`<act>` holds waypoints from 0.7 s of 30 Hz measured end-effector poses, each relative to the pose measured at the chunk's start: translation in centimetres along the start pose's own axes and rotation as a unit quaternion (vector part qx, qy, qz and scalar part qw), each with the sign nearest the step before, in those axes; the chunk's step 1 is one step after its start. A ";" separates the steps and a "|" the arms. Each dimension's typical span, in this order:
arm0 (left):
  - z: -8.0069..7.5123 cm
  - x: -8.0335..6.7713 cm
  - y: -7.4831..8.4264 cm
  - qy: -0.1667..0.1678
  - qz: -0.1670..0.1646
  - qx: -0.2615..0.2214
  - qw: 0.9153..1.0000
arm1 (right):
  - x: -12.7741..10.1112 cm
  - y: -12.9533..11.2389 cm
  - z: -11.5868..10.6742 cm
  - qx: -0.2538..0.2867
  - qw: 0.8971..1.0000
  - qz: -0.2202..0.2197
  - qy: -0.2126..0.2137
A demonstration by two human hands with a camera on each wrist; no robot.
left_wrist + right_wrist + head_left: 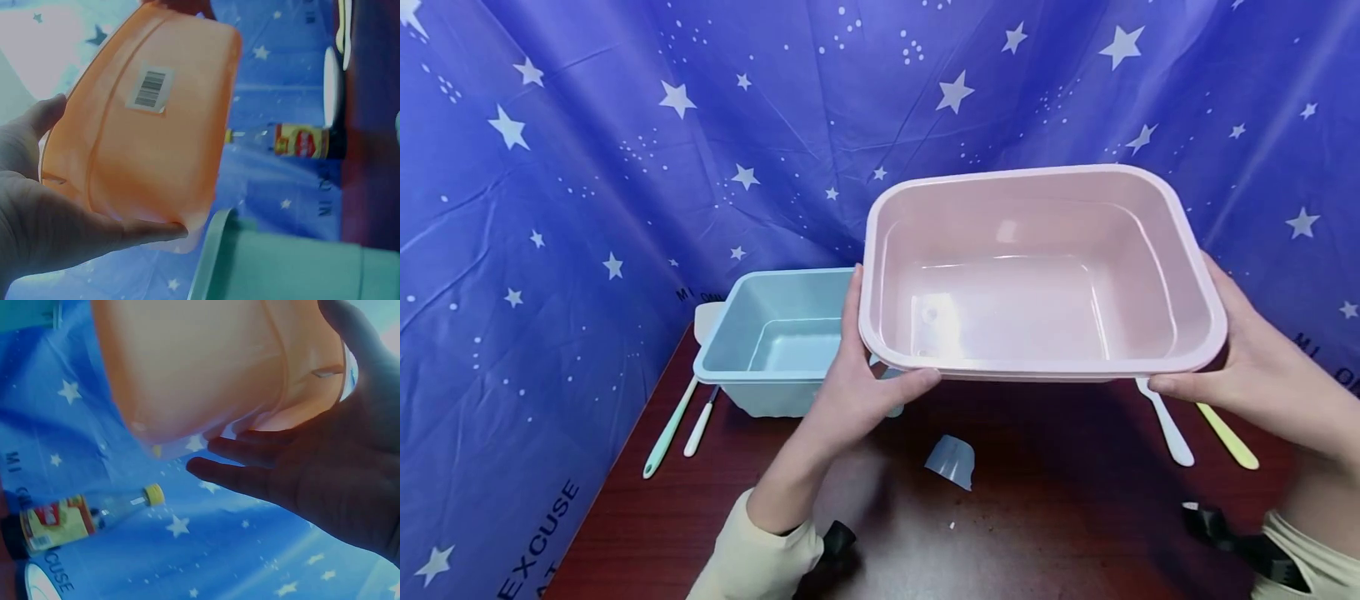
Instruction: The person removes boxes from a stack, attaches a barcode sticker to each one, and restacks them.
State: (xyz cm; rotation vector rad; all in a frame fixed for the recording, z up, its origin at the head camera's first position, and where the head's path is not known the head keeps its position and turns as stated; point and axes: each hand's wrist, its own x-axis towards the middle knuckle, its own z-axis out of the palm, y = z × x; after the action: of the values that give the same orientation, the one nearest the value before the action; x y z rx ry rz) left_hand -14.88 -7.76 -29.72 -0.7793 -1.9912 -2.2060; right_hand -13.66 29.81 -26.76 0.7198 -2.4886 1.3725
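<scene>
Both hands hold a pink plastic basin (1037, 275) in the air above the table, tilted with its empty inside towards me. My left hand (850, 379) grips its left rim, thumb under the front edge. My right hand (1262, 367) grips the right rim, with its fingers beneath. The left wrist view shows the basin's underside (150, 150) with a barcode sticker (149, 87) and my left hand (44, 219) at its edge. In the right wrist view my right hand (325, 469) cups the basin's bottom (206, 362).
An empty light blue basin (775, 342) stands on the dark red table (1037, 517) at the back left. A green utensil (666, 433) and a white one (698, 429) lie left of it; a white spoon (1168, 425) and a yellow utensil (1228, 435) lie on the right. A sauce bottle (300, 140) stands near the starry cloth.
</scene>
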 end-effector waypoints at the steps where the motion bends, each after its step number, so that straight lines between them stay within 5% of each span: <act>1: -0.3 0.0 0.2 0.002 -0.001 0.001 1.000 | 0.3 -0.5 0.4 0.021 1.000 0.002 -0.006; 6: -1.8 0.0 0.9 0.012 -0.010 0.022 1.000 | 1.5 -1.4 2.0 0.166 0.985 -0.027 -0.030; 13: -3.8 0.0 1.6 0.023 -0.002 0.041 0.999 | 2.7 -1.6 4.0 0.150 0.988 -0.031 0.004; 21: -6.1 -0.1 2.2 0.034 -0.005 0.038 0.999 | 4.2 -1.8 6.4 0.199 0.979 -0.034 0.020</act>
State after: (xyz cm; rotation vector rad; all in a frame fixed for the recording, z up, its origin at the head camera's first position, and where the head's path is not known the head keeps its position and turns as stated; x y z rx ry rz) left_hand -15.92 -13.86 -27.95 -0.6784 -2.0369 -2.1189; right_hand -16.06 22.36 -27.21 0.8307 -2.1553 1.8629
